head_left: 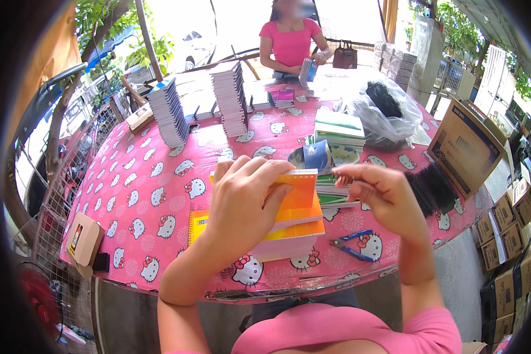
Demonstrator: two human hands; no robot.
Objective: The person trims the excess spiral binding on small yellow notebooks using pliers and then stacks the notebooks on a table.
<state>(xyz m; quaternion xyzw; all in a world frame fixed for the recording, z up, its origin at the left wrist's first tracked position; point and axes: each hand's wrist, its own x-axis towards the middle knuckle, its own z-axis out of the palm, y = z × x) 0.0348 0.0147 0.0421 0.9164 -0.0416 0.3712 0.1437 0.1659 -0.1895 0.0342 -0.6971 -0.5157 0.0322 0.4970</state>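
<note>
My left hand (245, 197) is closed around an orange notebook (302, 192) with a row of punched holes along its upper edge. It stands on its side over a short pile of orange and yellow notebooks (295, 231). Just off the notebook's right end, my right hand (386, 197) is closed in a pinch; what its fingertips hold, if anything, is too small to make out. Blue-handled pliers (360, 237) lie below that hand. Behind the notebook sits a blue patterned item (316, 158), its kind unclear.
Green-edged books (339, 131) and a plastic bag of black coils (389, 115) stand beyond my right hand. Black spiral coils (433, 192) lean by a cardboard box (466, 147). Tall notebook stacks (229, 100) rise farther back. Across the pink table (121, 203), a person (290, 44) handles notebooks.
</note>
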